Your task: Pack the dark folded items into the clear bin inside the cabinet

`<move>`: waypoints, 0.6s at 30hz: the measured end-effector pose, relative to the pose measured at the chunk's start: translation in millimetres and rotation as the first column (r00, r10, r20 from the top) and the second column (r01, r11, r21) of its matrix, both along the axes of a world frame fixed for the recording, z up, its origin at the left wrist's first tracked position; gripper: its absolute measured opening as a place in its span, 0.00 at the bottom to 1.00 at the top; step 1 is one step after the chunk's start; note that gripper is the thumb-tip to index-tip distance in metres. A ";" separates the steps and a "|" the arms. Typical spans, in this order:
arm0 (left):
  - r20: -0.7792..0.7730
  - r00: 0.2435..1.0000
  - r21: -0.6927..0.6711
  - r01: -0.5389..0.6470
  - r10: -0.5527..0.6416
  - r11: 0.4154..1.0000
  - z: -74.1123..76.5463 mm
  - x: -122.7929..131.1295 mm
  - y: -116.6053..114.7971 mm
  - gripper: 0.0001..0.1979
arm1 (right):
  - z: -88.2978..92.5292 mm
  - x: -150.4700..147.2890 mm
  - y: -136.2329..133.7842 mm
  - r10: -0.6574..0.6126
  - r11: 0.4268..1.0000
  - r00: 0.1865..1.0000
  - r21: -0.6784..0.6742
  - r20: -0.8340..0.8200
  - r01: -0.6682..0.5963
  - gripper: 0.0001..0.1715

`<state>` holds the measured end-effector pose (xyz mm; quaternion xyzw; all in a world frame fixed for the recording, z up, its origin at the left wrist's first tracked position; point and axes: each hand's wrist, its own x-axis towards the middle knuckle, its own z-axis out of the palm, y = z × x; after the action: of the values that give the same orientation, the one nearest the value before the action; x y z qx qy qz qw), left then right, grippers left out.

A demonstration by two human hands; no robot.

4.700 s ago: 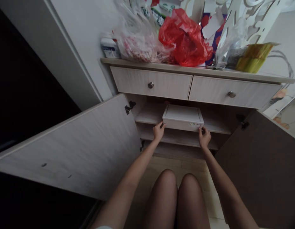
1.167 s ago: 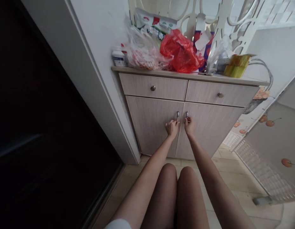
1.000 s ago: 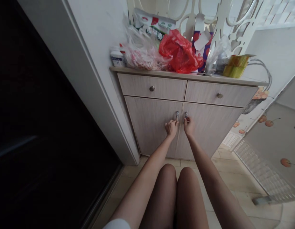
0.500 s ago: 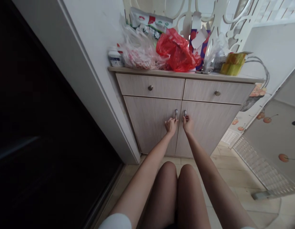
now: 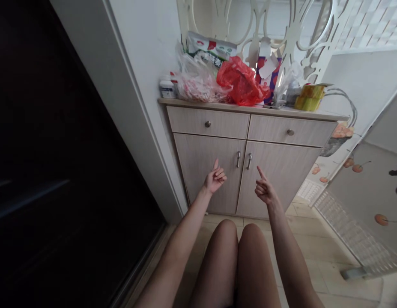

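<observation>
A light wood-grain cabinet [image 5: 201,149] has its two doors closed, with a left metal handle [image 5: 238,159] and a right metal handle [image 5: 249,161]. My left hand [image 5: 215,178] is in front of the left door, apart from the handle, index finger stretched out and the other fingers loosely curled, holding nothing. In front of the right door is my right hand [image 5: 264,187], to the right of its handle, also with the index finger extended, the others curled, and nothing held. Both drawers above are closed, each with a round knob.
On the cabinet top stand a white bottle [image 5: 167,89], a clear plastic bag [image 5: 198,85], a red plastic bag [image 5: 241,83], a purple box [image 5: 269,72] and a yellow package [image 5: 309,97]. A dark door [image 5: 57,149] is at the left. My knees are below the hands.
Both hands have let go of the door handles and moved apart, the left one leftward, the right one rightward. Their index fingers are now extended. The view has shifted slightly.
</observation>
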<state>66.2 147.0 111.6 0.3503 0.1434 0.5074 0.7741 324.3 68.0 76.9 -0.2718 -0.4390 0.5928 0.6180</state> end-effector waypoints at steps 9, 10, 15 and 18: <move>0.293 0.956 -0.155 0.021 0.026 0.988 -40.7 52.6 -40.9 0.23 | -23.2 -40.4 8.5 0.041 0.994 0.862 0.104 -0.505 0.014 0.36; 0.296 0.955 -0.145 0.020 0.024 0.989 -40.6 54.3 -41.7 0.24 | -25.8 -40.7 10.1 0.029 0.994 0.863 0.107 -0.505 0.029 0.36; 0.189 0.981 -0.069 -0.036 0.048 0.997 -39.9 50.2 -31.9 0.25 | -37.6 -29.5 19.3 -0.048 0.992 0.943 0.092 -0.330 0.083 0.34; -0.209 0.972 0.013 -0.104 0.104 0.995 -33.7 50.5 -9.7 0.24 | -35.1 -19.2 37.2 -0.275 0.961 0.960 0.047 0.047 0.272 0.36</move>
<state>116.6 137.3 77.9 0.3945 0.2416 0.5077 0.7268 305.1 105.2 41.8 -0.3331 -0.4252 0.4855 0.6874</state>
